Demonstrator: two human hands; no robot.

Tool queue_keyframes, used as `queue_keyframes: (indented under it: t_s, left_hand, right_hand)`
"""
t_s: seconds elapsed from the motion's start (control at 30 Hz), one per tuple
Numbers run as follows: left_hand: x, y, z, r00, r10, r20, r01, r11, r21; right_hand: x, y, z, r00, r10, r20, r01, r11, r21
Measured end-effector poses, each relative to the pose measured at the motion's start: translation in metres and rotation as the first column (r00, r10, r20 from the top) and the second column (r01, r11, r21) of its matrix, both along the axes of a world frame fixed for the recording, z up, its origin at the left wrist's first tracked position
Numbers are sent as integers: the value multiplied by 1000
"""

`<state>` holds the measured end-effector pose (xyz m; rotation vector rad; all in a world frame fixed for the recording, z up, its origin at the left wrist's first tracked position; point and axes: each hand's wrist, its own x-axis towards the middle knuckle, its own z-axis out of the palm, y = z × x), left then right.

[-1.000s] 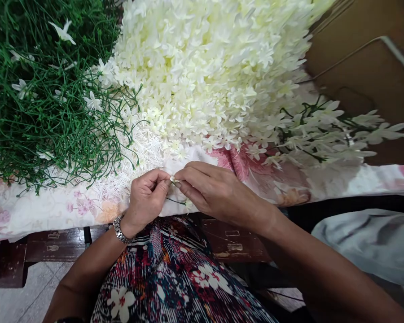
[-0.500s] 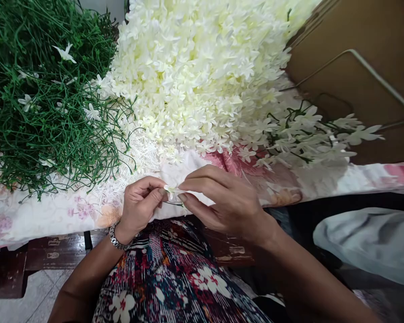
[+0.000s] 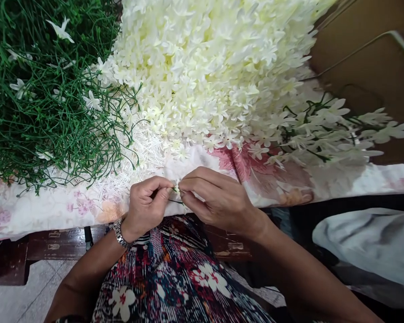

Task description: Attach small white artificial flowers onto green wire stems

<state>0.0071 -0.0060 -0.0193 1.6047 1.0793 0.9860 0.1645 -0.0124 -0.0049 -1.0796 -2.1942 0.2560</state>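
My left hand (image 3: 150, 199), with a metal watch at the wrist, is closed in a pinch on a thin green plastic stem (image 3: 175, 202) at the table's front edge. Just touching or nearly touching it, my right hand (image 3: 215, 197) also pinches, thumb against fingers. Something small and pale shows at its fingertips, too hidden to name. Beyond both hands rises a big heap of white artificial flowers (image 3: 202, 89). To the left of it lies a tangled pile of green plastic stems (image 3: 70, 116), with a few white blossoms among them.
White thin pieces (image 3: 144, 150) lie scattered between the two piles. Flowers on stems (image 3: 323, 134) are gathered at the right, before a brown cardboard box (image 3: 373, 67). A floral cloth (image 3: 54, 202) covers the table. Pale grey fabric (image 3: 363, 242) is at the lower right.
The white blossom that showed between my fingertips is no longer visible there; a bit of green stem shows instead. Both hands remain together. The view has shifted slightly.
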Motion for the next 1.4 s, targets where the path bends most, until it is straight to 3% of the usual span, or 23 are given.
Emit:
queue_keyframes:
  t_s: [0.43,0.67,0.87,1.03,1.2,1.4]
  left_hand:
    - [4,0,1,988,38,-149,-19,992,125]
    - [4,1,0,986,33,-165,-19,996,83]
    - [2,0,-1,988,48,148,-14,975,-220]
    - [0,2,3,872,184,453,26,907,-419]
    - [-1,7,13,758,279,589,62,869,-492]
    - [-2,8,13,729,305,613,34,878,-477]
  right_hand:
    - [-2,-2,-10,1000,5,-13,-6,999,-35]
    - [-3,-1,-10,1000,-12,27,13,999,-34]
    - [4,0,10,991,-3,-133,-27,974,-224]
    - [18,-6,19,958,-99,-271,42,977,-207]
    - [28,-13,12,973,-146,-179,105,970,-220]
    - [24,-13,2,975,-116,-189,67,967,-245]
